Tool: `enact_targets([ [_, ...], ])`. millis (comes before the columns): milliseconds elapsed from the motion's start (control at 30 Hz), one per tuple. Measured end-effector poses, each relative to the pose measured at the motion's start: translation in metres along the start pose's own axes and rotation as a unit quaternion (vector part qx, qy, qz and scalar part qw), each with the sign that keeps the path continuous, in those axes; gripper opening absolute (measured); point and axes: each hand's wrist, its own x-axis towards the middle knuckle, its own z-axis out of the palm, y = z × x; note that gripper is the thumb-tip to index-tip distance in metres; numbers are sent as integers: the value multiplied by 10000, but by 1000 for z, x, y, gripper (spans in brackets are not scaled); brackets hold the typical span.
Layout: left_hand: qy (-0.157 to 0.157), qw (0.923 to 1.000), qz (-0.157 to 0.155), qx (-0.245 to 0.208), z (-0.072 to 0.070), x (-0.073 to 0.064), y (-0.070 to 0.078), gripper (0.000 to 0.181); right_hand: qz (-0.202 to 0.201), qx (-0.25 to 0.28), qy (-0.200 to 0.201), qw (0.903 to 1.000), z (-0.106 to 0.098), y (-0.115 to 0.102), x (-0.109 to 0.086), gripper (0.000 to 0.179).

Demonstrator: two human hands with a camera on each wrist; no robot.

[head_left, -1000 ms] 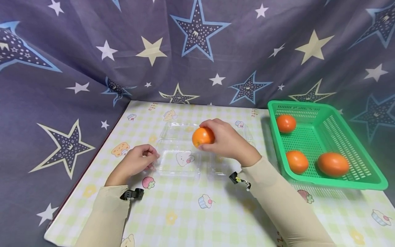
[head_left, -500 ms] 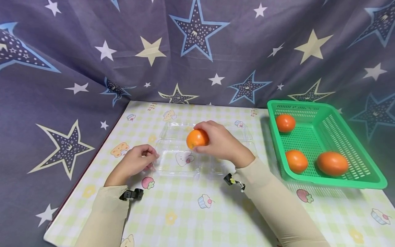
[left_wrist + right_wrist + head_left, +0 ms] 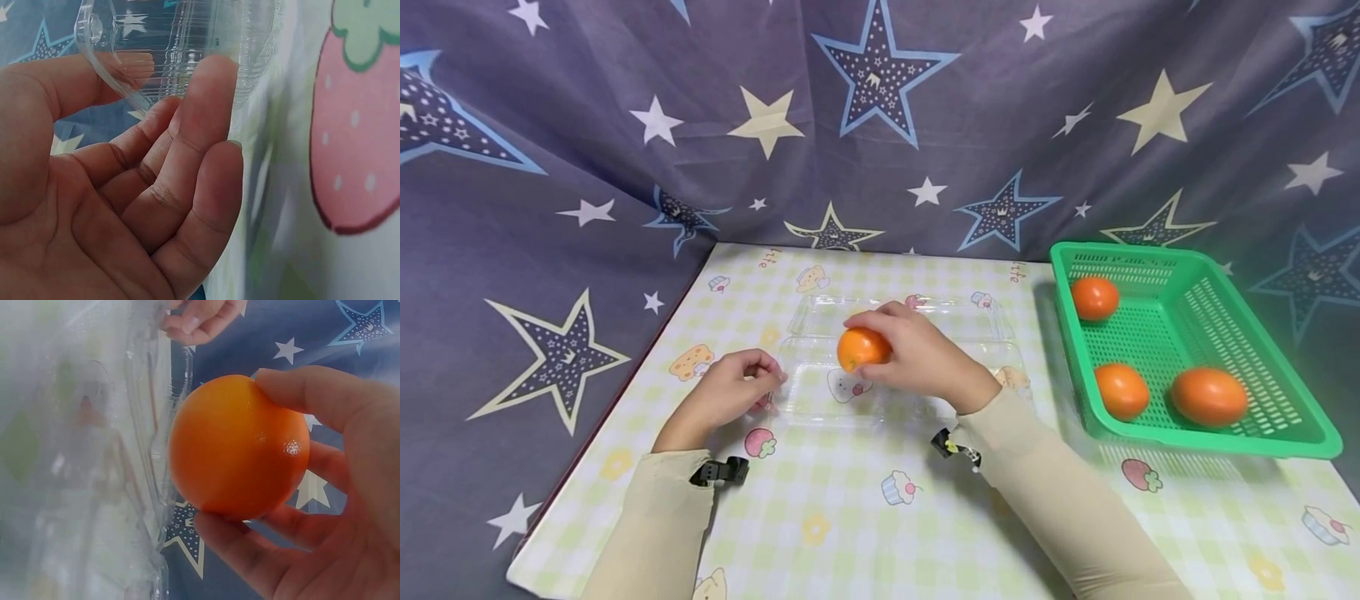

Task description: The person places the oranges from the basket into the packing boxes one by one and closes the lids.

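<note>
My right hand (image 3: pixel 917 350) grips a round, glossy orange (image 3: pixel 863 349) between thumb and fingers, over the left part of a clear plastic container (image 3: pixel 820 408). In the right wrist view the orange (image 3: pixel 237 447) is held up close above the container's rim. At the container's left end, my left hand (image 3: pixel 737 387) pinches the rim. The left wrist view shows the thumb behind the ribbed clear wall (image 3: pixel 187 37) and the fingertips (image 3: pixel 215 81) on its outer side. The container lies with its lid (image 3: pixel 827 317) laid back behind it.
A green plastic basket (image 3: pixel 1195 442) stands on the right, holding three orange-red fruits, one at the back (image 3: pixel 1095 298). A checked cloth with printed pictures covers the table (image 3: pixel 820 492). A star-patterned curtain (image 3: pixel 700 75) hangs behind and to the left.
My right hand has carried the orange left and slightly lower, over the container's left part. The left hand stays at the rim.
</note>
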Motion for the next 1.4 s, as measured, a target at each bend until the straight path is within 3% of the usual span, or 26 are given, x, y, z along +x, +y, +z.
enact_targets([
  [300,21,10000,53,-31,0,1,0,26,103,219,-149,9996,6,-5,1,43],
  [567,23,10000,15,17,-1,0,-1,26,411,489,80,9979,15,-7,4,71],
  [1133,-11,10000,-45,52,-1,1,-3,30,435,395,27,9983,37,-11,15,76],
  [1400,-35,10000,-6,34,0,2,-3,28,415,313,-31,9986,48,-14,20,68],
])
